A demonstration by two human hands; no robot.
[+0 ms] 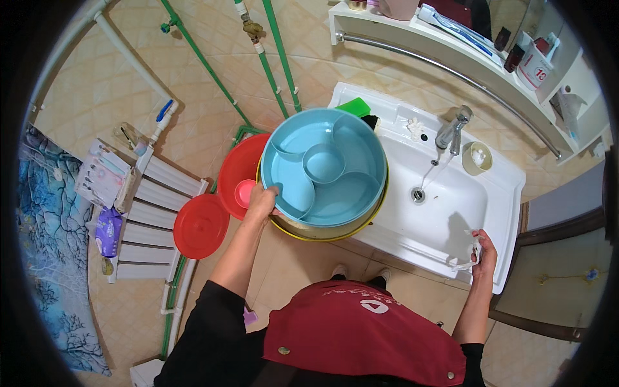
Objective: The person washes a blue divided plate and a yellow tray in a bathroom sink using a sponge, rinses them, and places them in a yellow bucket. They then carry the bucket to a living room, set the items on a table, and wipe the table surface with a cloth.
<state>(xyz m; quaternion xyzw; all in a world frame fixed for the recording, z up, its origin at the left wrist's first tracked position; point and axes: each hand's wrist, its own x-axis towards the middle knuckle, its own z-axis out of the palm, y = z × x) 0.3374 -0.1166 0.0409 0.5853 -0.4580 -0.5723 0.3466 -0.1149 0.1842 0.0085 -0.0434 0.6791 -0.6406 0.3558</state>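
Observation:
My left hand is closed on the near left rim of a round light-blue divided tray, with its thumb over the edge. The tray has a round middle cup and curved compartments around it, and nothing lies in them. Beneath it shows a wide basin with a yellow rim, mostly covered by the tray. My right hand, over the front right edge of the white sink, pinches a crumpled white wet-looking cloth or tissue. Its exact kind is unclear.
The chrome tap stands at the sink's back, with a thin stream below it. A small beige cup and a green block sit on the sink ledge. Left are red basins and a white radiator. A shelf with a rail overhangs the sink.

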